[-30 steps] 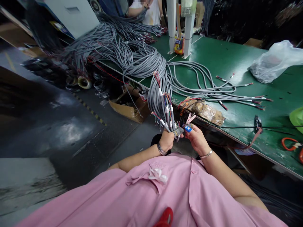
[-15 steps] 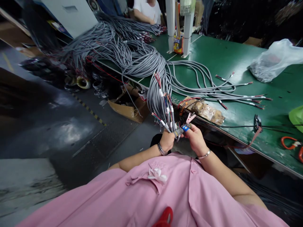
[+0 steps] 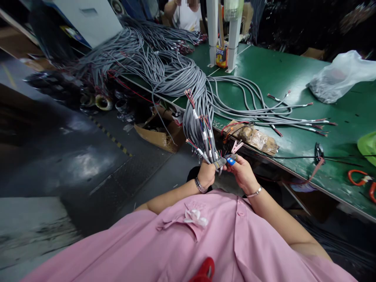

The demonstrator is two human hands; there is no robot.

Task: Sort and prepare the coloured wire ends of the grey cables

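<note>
My left hand (image 3: 206,174) is closed around the ends of several grey cables (image 3: 198,113). White bands and stripped ends with thin coloured wires (image 3: 205,124) stick up above that fist. A grey covering is on a left fingertip. Close beside it, my right hand (image 3: 243,172) is pinched near the cable ends, with a blue covering (image 3: 230,161) on its thumb. What lies between the right fingertips is too small to make out. A pink clothes peg (image 3: 236,147) sits just beyond the right fingers, by the table edge.
A large heap of grey cables (image 3: 173,74) spreads over the green table (image 3: 264,64). On the table are a taped brown package (image 3: 258,140), a plastic bag (image 3: 335,80) and orange-handled pliers (image 3: 357,177). A cardboard box (image 3: 158,137) stands below. Another person (image 3: 188,17) sits opposite.
The stripped cable ends above my left hand have swung slightly left. Both hands stay nearly in place, the right fingers shifting a little. The person opposite has raised an arm.
</note>
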